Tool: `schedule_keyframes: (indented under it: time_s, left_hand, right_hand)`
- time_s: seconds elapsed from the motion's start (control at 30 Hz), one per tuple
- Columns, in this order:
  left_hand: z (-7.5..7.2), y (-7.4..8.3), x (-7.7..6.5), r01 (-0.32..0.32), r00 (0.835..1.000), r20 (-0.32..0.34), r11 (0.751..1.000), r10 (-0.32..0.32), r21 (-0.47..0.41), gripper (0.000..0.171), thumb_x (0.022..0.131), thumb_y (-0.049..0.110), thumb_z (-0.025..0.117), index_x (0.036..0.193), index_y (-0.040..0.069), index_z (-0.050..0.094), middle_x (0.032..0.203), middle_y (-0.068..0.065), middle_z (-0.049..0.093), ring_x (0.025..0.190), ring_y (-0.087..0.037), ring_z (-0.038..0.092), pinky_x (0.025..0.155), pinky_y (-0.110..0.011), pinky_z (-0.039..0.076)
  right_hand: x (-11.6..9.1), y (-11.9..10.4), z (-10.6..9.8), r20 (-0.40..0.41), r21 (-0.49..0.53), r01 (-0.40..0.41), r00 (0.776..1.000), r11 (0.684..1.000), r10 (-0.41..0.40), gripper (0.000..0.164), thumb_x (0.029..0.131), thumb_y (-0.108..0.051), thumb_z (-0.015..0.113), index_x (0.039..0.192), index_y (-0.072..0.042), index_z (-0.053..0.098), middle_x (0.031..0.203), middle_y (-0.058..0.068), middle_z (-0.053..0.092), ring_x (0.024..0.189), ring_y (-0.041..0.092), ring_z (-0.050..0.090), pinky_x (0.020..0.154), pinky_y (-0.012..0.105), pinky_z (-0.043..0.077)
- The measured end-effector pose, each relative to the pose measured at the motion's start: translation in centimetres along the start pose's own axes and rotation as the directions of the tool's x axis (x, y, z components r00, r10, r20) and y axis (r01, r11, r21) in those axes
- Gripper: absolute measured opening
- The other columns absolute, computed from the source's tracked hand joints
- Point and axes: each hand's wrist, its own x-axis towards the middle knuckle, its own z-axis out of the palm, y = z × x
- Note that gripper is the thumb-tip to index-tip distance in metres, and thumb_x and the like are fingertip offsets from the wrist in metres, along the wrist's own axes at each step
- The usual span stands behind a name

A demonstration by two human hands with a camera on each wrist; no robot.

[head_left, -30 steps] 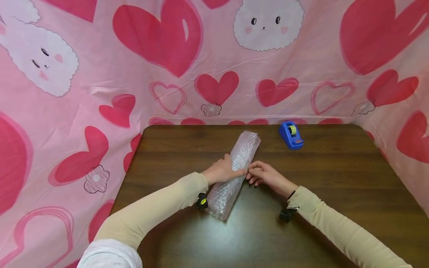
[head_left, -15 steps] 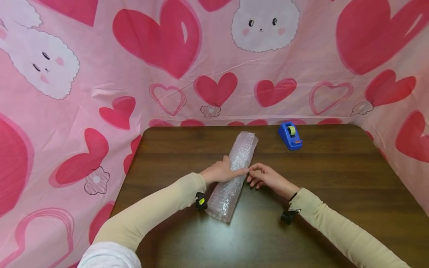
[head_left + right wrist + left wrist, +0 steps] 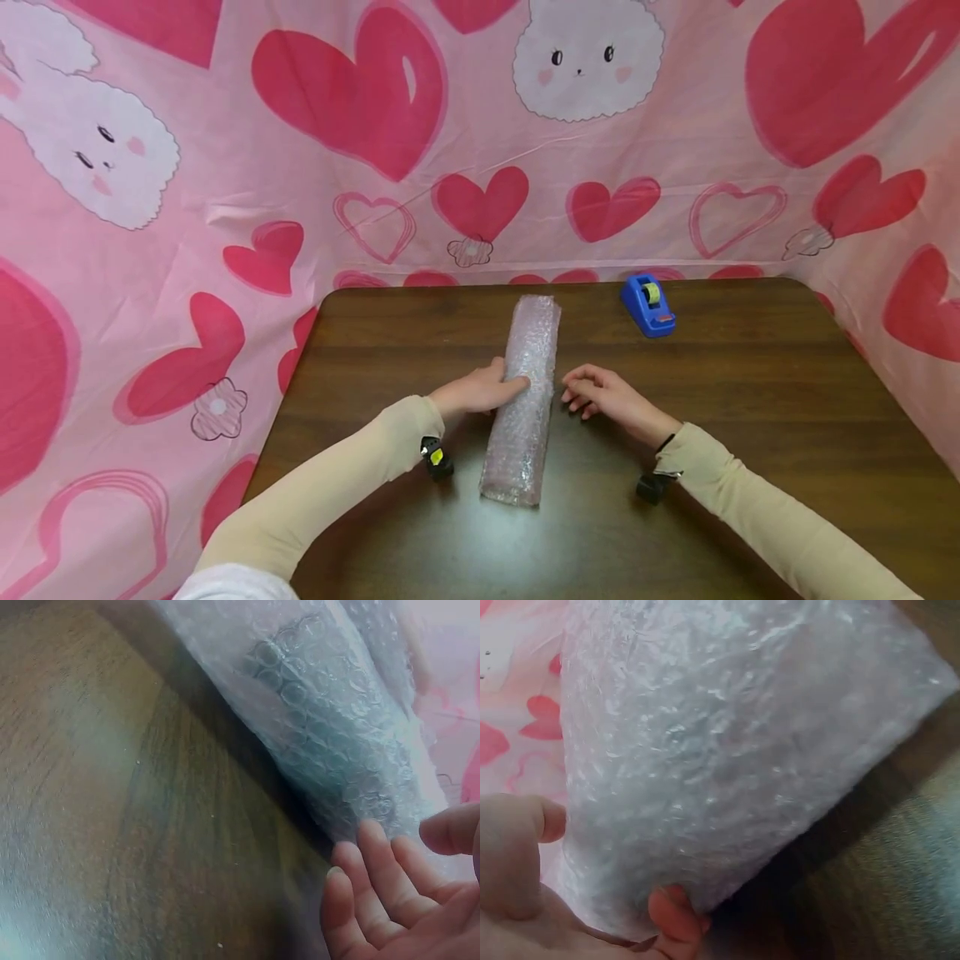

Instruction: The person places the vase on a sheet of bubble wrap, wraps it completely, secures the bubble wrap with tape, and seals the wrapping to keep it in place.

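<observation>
A long, flat bundle of bubble wrap (image 3: 525,425) lies lengthwise across the middle of the table in the head view. My left hand (image 3: 474,390) grips its left side, with the thumb over the top. In the left wrist view, the fingers (image 3: 673,911) curl at the near edge of the bubble wrap (image 3: 705,750). My right hand (image 3: 611,400) is just right of the bundle, holding nothing, its fingers loosely bent. From the right wrist, the right hand's fingers (image 3: 379,874) appear close to the wrap (image 3: 322,735); whether they touch it I cannot tell. What is inside the wrap is hidden.
A blue tape dispenser (image 3: 648,307) with a roll of tape stands at the back right of the dark wooden table (image 3: 750,375). A pink cloth (image 3: 300,150) printed with hearts and rabbits hangs behind and at both sides.
The bundle has turned so it lies straighter, its far end shifting left and near end right. My left hand has drawn slightly left; a gap now shows between bundle and right hand.
</observation>
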Motion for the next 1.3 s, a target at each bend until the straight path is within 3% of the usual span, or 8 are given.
schedule_keyframes:
  time_s: [0.13,0.4,0.7,0.83,1.17,1.3]
  left_hand:
    - [0.0,-0.8,-0.1,-0.024,1.0,-0.014,0.996,0.023,-0.091,0.075,0.103,0.05,0.054,0.148,-0.007,0.034,0.136,-0.026,0.056,0.1,-0.026,0.065,0.075,-0.037,0.058]
    - [0.6,-1.3,-0.3,-0.044,0.998,-0.054,0.974,0.033,-0.222,0.077,0.101,0.052,0.06,0.149,-0.003,0.035,0.123,-0.02,0.06,0.085,-0.022,0.066,0.071,-0.036,0.059]
    - [1.9,-1.5,-0.5,-0.056,0.993,-0.112,0.96,0.026,-0.274,0.081,0.102,0.054,0.059,0.154,-0.001,0.03,0.128,-0.027,0.06,0.074,-0.021,0.067,0.07,-0.038,0.06]
    - [2.4,-1.3,-0.5,-0.068,0.991,-0.132,0.954,0.031,-0.293,0.083,0.101,0.054,0.06,0.154,-0.002,0.03,0.122,-0.026,0.062,0.07,-0.021,0.065,0.068,-0.037,0.06]
    - [3.4,-0.8,-0.6,-0.06,0.987,-0.16,0.95,0.011,-0.307,0.085,0.101,0.056,0.059,0.155,-0.001,0.028,0.108,-0.021,0.064,0.063,-0.019,0.062,0.064,-0.037,0.059]
    - [3.5,-1.2,-0.9,-0.058,0.985,-0.175,0.954,0.006,-0.293,0.084,0.104,0.059,0.05,0.156,-0.001,0.027,0.095,-0.016,0.064,0.066,-0.019,0.06,0.062,-0.036,0.057]
  right_hand:
    - [-0.2,-0.4,-0.4,-0.044,-0.104,0.044,0.998,0.994,-0.049,0.034,0.11,-0.015,0.05,0.129,0.013,0.054,0.11,0.025,0.068,0.094,0.029,0.067,0.077,0.034,0.057]
    - [-0.9,-0.5,-1.1,-0.081,-0.229,0.103,0.989,0.968,-0.124,0.029,0.109,-0.01,0.052,0.127,0.012,0.055,0.108,0.025,0.069,0.09,0.03,0.066,0.071,0.036,0.057]
    - [-1.7,0.3,-1.4,-0.062,-0.259,0.129,0.987,0.957,-0.15,0.028,0.108,-0.009,0.054,0.127,0.011,0.057,0.107,0.024,0.07,0.088,0.026,0.066,0.071,0.034,0.058]
    - [-2.3,0.5,-1.2,-0.082,-0.293,0.142,0.982,0.946,-0.173,0.026,0.107,-0.01,0.055,0.124,0.009,0.058,0.105,0.021,0.071,0.087,0.025,0.068,0.07,0.034,0.058]
    - [-3.3,0.7,-0.8,-0.099,-0.426,0.142,0.974,0.894,-0.202,0.023,0.106,-0.015,0.061,0.122,0.001,0.064,0.103,0.01,0.071,0.083,0.018,0.062,0.068,0.028,0.052]
    - [-3.8,0.7,-0.5,-0.123,-0.514,0.17,0.955,0.841,-0.268,0.02,0.104,-0.013,0.063,0.12,-0.001,0.066,0.104,0.006,0.071,0.084,0.015,0.059,0.072,0.03,0.052]
